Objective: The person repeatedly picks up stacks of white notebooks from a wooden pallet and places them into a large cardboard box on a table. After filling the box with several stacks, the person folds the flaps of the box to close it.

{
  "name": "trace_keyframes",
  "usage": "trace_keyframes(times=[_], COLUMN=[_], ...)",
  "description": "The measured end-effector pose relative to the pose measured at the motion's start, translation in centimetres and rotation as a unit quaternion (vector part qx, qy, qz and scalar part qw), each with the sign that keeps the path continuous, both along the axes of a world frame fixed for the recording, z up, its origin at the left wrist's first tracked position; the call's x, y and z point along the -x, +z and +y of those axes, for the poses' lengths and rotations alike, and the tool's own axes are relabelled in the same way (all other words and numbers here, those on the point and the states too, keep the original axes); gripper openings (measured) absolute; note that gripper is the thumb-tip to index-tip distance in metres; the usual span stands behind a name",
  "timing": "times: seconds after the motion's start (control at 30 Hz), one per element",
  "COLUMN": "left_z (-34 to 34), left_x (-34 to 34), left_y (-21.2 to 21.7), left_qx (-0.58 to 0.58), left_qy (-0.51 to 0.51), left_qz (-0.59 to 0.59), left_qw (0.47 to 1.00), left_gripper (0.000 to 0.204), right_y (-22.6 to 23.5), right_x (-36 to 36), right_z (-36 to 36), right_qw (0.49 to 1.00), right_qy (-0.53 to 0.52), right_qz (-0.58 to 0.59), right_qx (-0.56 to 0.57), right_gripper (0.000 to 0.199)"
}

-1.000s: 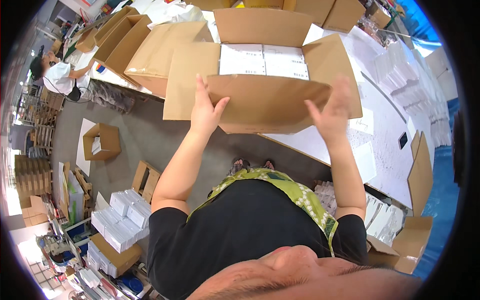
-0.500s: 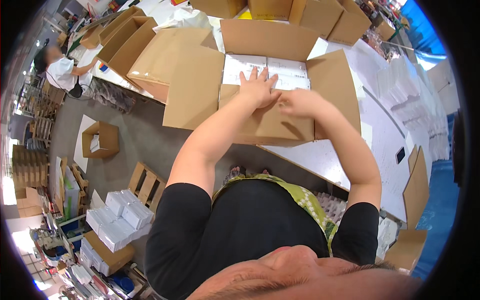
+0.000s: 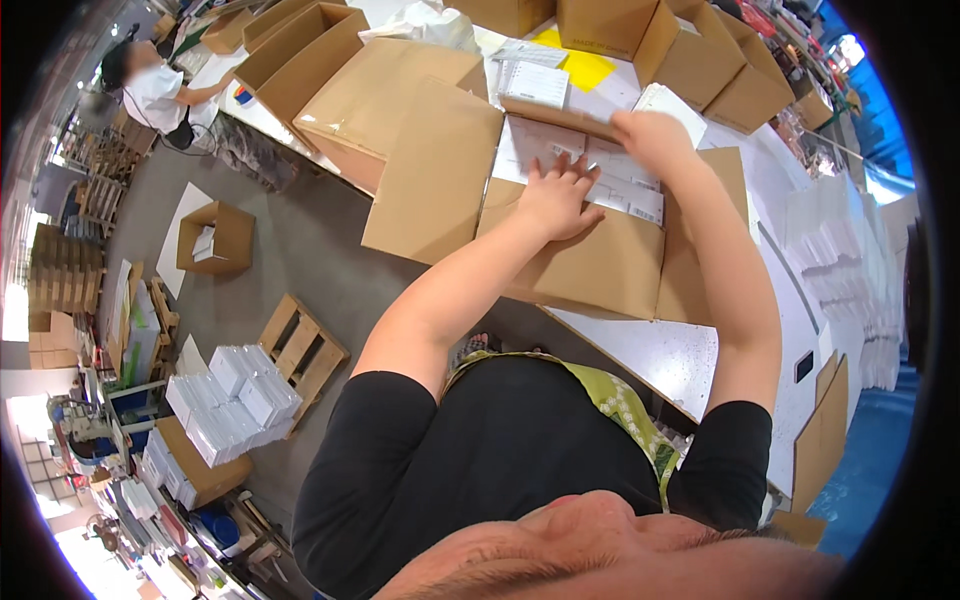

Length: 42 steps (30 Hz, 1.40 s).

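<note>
An open brown carton (image 3: 600, 265) lies before me, packed with flat white boxes (image 3: 635, 183) that bear printed labels. My left hand (image 3: 560, 203) is open, its fingers spread over the white boxes and its palm by the near edge. At the far side, my right hand (image 3: 655, 140) has its fingers closed at the edge of the far flap (image 3: 560, 115), which is tilted inward and seen nearly edge-on. The left flap (image 3: 435, 170) and the right flap (image 3: 725, 180) stay folded outward.
A closed carton (image 3: 390, 95) and open cartons (image 3: 300, 50) stand to the left. More cartons (image 3: 690, 55) line the far side. White stacks (image 3: 835, 250) and a phone (image 3: 804, 367) are at right. A person (image 3: 155, 95) works at far left. A pallet (image 3: 300, 340) lies on the floor.
My right hand has moved from the near edge to the far flap, which has tipped inward from standing up. My left hand remains over the white boxes. The whole view has shifted.
</note>
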<state>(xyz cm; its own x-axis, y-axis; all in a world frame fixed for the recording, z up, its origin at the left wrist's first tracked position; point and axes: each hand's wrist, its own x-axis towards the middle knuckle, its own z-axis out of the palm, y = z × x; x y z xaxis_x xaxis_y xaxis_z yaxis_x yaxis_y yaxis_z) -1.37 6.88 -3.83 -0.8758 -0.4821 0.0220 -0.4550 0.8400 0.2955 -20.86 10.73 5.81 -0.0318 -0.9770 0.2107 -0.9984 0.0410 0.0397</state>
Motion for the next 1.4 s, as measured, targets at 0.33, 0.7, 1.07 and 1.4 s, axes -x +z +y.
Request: trace_keyframes(times=[0.33,0.7,1.07,1.4], left_z=[0.4,-0.6,0.3,-0.7], left_x=[-3.2,-2.9,-3.2,-1.7], left_y=[0.0,-0.8,1.1,2.8], left_qx=[0.14,0.102,0.099,0.073], left_qy=[-0.171,-0.004,-0.119,-0.171], left_qz=[0.265,0.024,0.008,-0.103], left_qw=[0.939,0.994,0.988,0.977], left_gripper=[0.029,0.079,0.085,0.097], right_y=[-8.5,-9.7,-10.0,-8.4], right_x=[-2.6,-0.9,2.1,-0.8], right_z=[6.9,-7.0,-3.1,1.2], right_qw=[0.983,0.954,0.926,0.936], right_qy=[0.064,-0.183,-0.21,-0.158], right_qz=[-0.173,-0.178,-0.228,-0.256], right_qx=[0.023,-0.155,-0.214,-0.181], right_gripper=[0.035,0.063,0.069,0.071])
